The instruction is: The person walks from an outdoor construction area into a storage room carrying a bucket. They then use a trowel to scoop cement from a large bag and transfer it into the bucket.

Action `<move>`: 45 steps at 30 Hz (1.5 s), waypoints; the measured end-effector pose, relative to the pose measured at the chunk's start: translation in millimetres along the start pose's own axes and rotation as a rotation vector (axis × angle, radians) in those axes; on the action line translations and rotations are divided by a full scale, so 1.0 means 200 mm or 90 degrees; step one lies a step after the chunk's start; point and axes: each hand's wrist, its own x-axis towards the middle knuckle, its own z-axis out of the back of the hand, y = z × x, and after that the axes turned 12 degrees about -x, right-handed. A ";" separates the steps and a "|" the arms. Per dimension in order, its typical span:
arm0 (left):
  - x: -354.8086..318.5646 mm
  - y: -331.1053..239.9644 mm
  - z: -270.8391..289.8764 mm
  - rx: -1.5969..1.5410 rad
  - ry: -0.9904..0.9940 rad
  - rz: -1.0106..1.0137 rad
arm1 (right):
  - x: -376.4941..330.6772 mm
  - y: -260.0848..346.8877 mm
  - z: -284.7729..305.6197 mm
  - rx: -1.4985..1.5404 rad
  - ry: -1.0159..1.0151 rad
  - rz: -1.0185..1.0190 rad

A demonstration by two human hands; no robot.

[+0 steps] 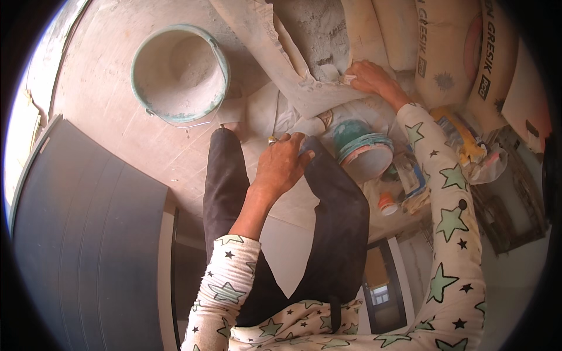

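Observation:
Torn open at the top, a brown paper cement bag [257, 35] holds grey powder [316, 38]. My right hand [372, 79] is closed at the bag's right side, pinching a piece of its torn paper near the powder. My left hand [280, 164], with a ring on one finger, is beside my right knee; its fingers are curled, and what they hold, if anything, is hidden. Ahead and to the left stands a teal-rimmed bucket [137, 73] with pale powder inside. Right of my knee, a smaller green tub [354, 133] leans with its pale, round end toward me.
More full cement bags [451, 52] lie at the far right. Beside my right arm are a yellow plastic package [468, 146], a clear bag [492, 167] and a small orange-and-white container [387, 203]. A dark panel [88, 234] spans the left.

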 end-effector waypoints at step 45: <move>0.00 0.01 -0.03 0.026 -0.003 -0.011 | 0.04 0.26 -0.33 0.716 -0.363 -0.186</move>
